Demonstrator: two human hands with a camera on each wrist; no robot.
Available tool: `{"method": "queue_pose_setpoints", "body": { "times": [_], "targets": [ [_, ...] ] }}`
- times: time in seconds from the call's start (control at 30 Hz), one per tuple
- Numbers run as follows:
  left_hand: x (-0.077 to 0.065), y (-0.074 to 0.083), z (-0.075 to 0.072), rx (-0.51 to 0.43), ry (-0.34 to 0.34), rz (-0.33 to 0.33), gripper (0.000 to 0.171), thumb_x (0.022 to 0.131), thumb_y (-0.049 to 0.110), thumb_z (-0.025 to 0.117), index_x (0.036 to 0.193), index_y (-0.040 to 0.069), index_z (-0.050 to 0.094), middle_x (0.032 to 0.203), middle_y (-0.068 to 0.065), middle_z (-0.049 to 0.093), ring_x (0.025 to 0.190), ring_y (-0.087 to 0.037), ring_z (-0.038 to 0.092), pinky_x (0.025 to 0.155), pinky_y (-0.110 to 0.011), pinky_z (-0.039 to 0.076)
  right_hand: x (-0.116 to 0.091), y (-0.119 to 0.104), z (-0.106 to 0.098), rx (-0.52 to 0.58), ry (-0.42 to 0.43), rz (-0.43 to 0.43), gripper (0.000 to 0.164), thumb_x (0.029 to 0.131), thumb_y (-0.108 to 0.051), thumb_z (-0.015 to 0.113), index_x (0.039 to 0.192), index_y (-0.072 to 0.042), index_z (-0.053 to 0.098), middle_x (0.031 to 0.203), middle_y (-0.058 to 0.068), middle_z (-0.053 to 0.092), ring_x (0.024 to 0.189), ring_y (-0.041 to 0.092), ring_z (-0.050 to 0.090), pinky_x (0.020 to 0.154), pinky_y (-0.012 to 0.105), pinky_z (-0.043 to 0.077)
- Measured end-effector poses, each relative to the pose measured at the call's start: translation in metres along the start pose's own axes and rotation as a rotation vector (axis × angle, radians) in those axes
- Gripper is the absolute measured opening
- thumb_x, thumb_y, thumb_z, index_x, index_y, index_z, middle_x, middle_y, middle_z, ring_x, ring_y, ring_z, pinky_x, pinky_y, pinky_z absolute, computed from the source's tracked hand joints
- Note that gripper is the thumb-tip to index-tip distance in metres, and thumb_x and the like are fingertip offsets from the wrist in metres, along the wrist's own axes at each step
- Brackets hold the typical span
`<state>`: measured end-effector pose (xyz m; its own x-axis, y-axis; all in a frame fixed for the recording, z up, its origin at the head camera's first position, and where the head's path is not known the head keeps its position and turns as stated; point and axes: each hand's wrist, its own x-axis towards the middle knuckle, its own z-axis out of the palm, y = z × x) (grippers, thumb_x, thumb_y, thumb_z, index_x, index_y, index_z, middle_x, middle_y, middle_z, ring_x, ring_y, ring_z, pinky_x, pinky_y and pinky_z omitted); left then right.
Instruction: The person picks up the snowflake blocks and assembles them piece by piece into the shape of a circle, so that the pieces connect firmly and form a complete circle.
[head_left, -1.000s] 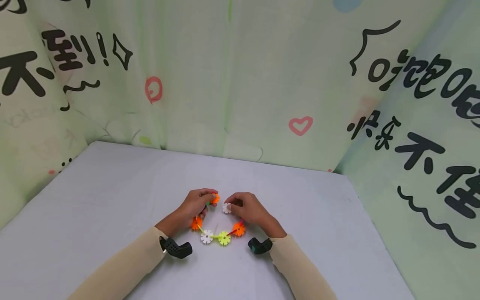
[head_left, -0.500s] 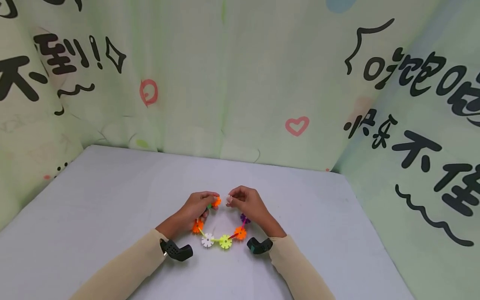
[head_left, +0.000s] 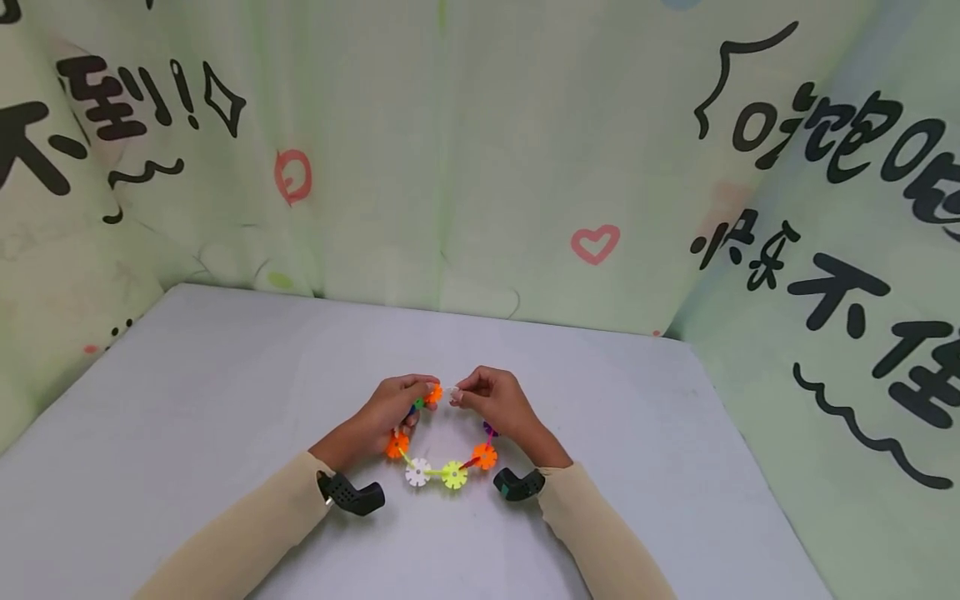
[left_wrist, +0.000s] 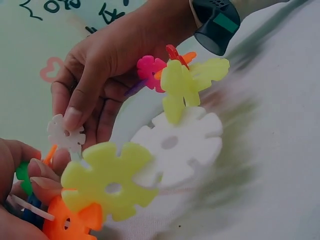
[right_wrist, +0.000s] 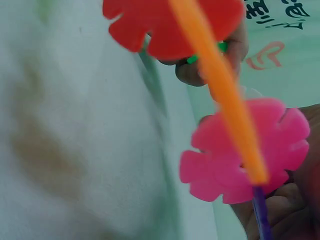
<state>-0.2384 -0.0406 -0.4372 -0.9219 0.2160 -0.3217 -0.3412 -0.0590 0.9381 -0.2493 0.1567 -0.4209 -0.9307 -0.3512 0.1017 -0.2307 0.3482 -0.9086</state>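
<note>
My left hand (head_left: 402, 402) pinches an orange snowflake disc (head_left: 435, 393) at one end of a chain of slotted plastic discs. A green disc (head_left: 417, 404) shows beside its fingers. Between right thumb and fingers, my right hand (head_left: 497, 404) holds a white disc (left_wrist: 65, 132), its edge right at the orange one. The chain curves toward me through an orange disc (head_left: 397, 445), a white disc (head_left: 417, 472), a yellow disc (head_left: 454, 475) and another orange disc (head_left: 484, 456). A purple disc (head_left: 490, 428) lies partly behind my right hand; a pink disc (right_wrist: 240, 150) shows in the right wrist view.
The chain hangs over a white-covered table (head_left: 285, 350). A pale green curtain (head_left: 510, 167) with black lettering and hearts stands behind and at both sides. Black wrist cameras (head_left: 352, 493) sit on both forearms.
My right hand has risen slightly, turning the white disc from face-on to nearly edge-on and bringing it up to the orange disc. The left hand keeps its hold; the head view shifted a little.
</note>
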Motion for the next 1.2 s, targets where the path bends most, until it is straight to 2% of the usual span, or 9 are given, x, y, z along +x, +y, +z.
{"method": "queue_pose_setpoints", "body": {
  "times": [0.23, 0.4, 0.47, 0.6, 0.7, 0.8, 0.93, 1.07, 1.2],
  "targets": [
    [-0.005, 0.004, 0.000, -0.002, -0.013, 0.025, 0.034, 0.101, 0.023, 0.052, 0.129, 0.006, 0.058, 0.084, -0.008, 0.059, 0.052, -0.012, 0.036, 0.043, -0.020, 0.034, 0.001, -0.003, 0.007, -0.001, 0.037, -0.044, 0.007, 0.087, -0.001, 0.071, 0.091, 0.003, 0.066, 0.087, 0.010, 0.070, 0.080, 0.023, 0.070, 0.075, 0.030, 0.056],
    [-0.007, 0.005, -0.002, -0.030, -0.010, 0.013, 0.034, 0.101, 0.022, 0.051, 0.129, 0.005, 0.057, 0.084, -0.008, 0.057, 0.050, -0.012, 0.034, 0.042, -0.019, 0.031, 0.004, -0.003, 0.011, -0.009, 0.023, -0.090, 0.008, 0.087, 0.003, 0.069, 0.092, 0.008, 0.065, 0.089, 0.016, 0.070, 0.080, 0.030, 0.069, 0.073, 0.030, 0.056],
    [-0.008, 0.005, -0.002, -0.031, -0.014, 0.014, 0.033, 0.101, 0.022, 0.051, 0.129, 0.005, 0.057, 0.083, -0.008, 0.057, 0.050, -0.012, 0.034, 0.042, -0.019, 0.031, 0.000, -0.014, 0.012, -0.030, 0.021, -0.099, 0.007, 0.088, 0.005, 0.067, 0.092, 0.010, 0.065, 0.089, 0.020, 0.069, 0.080, 0.034, 0.069, 0.072, 0.027, 0.055],
    [-0.006, 0.005, -0.001, 0.009, 0.004, 0.043, 0.033, 0.101, 0.022, 0.054, 0.130, 0.006, 0.058, 0.083, -0.008, 0.058, 0.050, -0.013, 0.035, 0.043, -0.020, 0.033, 0.000, -0.017, 0.011, -0.077, 0.026, -0.093, 0.005, 0.088, 0.003, 0.069, 0.090, 0.006, 0.066, 0.088, 0.016, 0.069, 0.079, 0.029, 0.069, 0.071, 0.027, 0.055],
    [-0.004, 0.004, -0.001, 0.036, 0.032, 0.063, 0.034, 0.099, 0.022, 0.056, 0.129, 0.006, 0.059, 0.084, -0.009, 0.059, 0.051, -0.014, 0.036, 0.044, -0.021, 0.034, 0.005, -0.009, 0.009, -0.109, 0.014, -0.085, 0.006, 0.088, -0.004, 0.071, 0.090, -0.001, 0.067, 0.088, 0.006, 0.070, 0.079, 0.020, 0.069, 0.073, 0.028, 0.055],
    [-0.002, 0.006, -0.001, 0.037, 0.062, 0.062, 0.033, 0.099, 0.023, 0.057, 0.128, 0.007, 0.060, 0.085, -0.009, 0.060, 0.052, -0.014, 0.038, 0.046, -0.022, 0.035, 0.006, -0.011, 0.003, -0.168, 0.004, -0.080, 0.006, 0.089, -0.009, 0.071, 0.094, -0.006, 0.069, 0.091, 0.002, 0.069, 0.082, 0.017, 0.068, 0.075, 0.029, 0.055],
    [-0.002, 0.008, -0.004, -0.004, 0.131, 0.077, 0.034, 0.099, 0.022, 0.056, 0.129, 0.008, 0.060, 0.086, -0.008, 0.061, 0.052, -0.014, 0.038, 0.046, -0.022, 0.036, 0.006, -0.010, -0.007, -0.222, 0.074, -0.079, 0.013, 0.094, -0.014, 0.065, 0.104, -0.006, 0.070, 0.098, 0.003, 0.069, 0.089, 0.017, 0.066, 0.080, 0.033, 0.054],
    [0.000, 0.011, -0.009, -0.092, 0.217, 0.135, 0.035, 0.099, 0.020, 0.054, 0.131, 0.007, 0.058, 0.088, -0.011, 0.061, 0.049, -0.013, 0.037, 0.045, -0.020, 0.035, 0.004, -0.008, -0.016, -0.192, 0.190, -0.006, 0.023, 0.098, -0.017, 0.060, 0.115, -0.003, 0.066, 0.105, 0.006, 0.067, 0.093, 0.020, 0.064, 0.083, 0.035, 0.054],
    [0.000, 0.015, -0.012, -0.162, 0.287, 0.171, 0.036, 0.100, 0.021, 0.052, 0.133, 0.007, 0.055, 0.096, -0.019, 0.060, 0.048, -0.012, 0.037, 0.045, -0.019, 0.036, 0.002, -0.008, -0.020, -0.080, 0.180, 0.095, 0.037, 0.099, -0.024, 0.058, 0.130, -0.003, 0.056, 0.112, 0.010, 0.064, 0.095, 0.023, 0.064, 0.083, 0.034, 0.054]
  ]
}}
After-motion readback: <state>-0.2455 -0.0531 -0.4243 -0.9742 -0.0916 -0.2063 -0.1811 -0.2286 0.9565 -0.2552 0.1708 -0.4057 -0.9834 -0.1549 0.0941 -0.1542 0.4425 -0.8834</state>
